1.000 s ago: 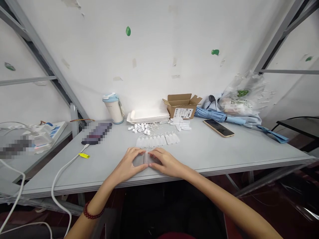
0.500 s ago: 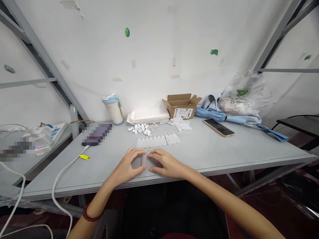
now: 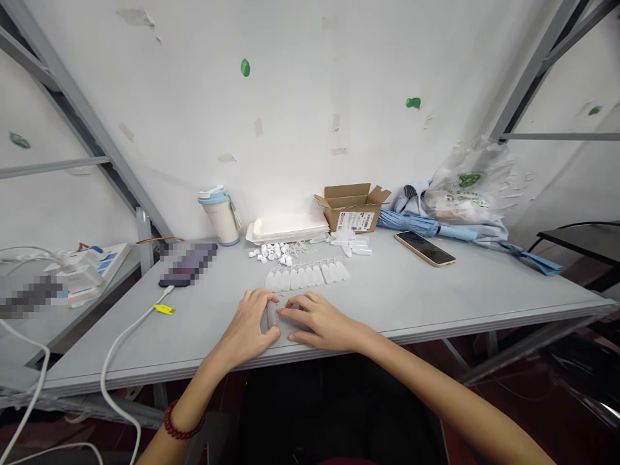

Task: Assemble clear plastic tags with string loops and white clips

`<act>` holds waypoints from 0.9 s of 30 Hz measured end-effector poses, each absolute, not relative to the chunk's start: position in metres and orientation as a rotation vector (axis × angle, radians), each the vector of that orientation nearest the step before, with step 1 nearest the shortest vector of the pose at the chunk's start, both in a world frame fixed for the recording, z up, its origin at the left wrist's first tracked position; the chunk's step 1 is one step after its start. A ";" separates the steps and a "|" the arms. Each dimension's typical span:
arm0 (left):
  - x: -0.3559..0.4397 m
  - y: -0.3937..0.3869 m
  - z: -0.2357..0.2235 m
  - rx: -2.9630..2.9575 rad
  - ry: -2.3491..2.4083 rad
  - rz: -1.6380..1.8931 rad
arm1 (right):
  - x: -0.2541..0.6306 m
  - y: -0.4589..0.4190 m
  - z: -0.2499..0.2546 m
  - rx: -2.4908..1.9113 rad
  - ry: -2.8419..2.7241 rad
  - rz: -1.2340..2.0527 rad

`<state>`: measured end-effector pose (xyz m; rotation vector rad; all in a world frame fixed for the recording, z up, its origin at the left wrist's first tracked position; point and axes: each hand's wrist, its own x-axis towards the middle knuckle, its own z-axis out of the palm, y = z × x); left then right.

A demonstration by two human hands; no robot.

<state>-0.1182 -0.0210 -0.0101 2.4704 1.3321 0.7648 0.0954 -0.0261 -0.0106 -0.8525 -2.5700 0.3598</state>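
Note:
My left hand (image 3: 249,326) is curled near the table's front edge, thumb and fingers round a small translucent tube (image 3: 272,315). My right hand (image 3: 322,321) lies just right of it, index fingertip at or very near the tube's side and thumb held apart. What the tube contains cannot be made out. Beyond the hands, several frosted, rounded translucent pieces (image 3: 303,276) with thin strings at their tops lie in a row. Small white caps (image 3: 272,252) are piled behind that row, beside loose white strings (image 3: 301,248). More clear tubes (image 3: 356,243) lie to their right.
Along the wall stand a cream tumbler (image 3: 220,216), white trays (image 3: 290,228) and an open cardboard box (image 3: 356,213). A blue umbrella (image 3: 411,221), a plastic bag (image 3: 467,187) and a phone (image 3: 425,248) are at right. A white cable (image 3: 113,349) hangs at left.
The tube has shifted slightly left with my left hand. My right hand's fingers have spread and its thumb has moved away from the tube.

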 end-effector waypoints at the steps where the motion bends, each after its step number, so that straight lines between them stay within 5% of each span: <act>1: -0.118 -0.021 -0.011 2.479 1.339 0.768 | 0.095 -0.026 -0.011 -0.852 -2.577 0.345; 27: -0.118 -0.019 -0.014 2.452 1.440 0.789 | 0.093 -0.029 -0.011 -0.889 -2.642 0.245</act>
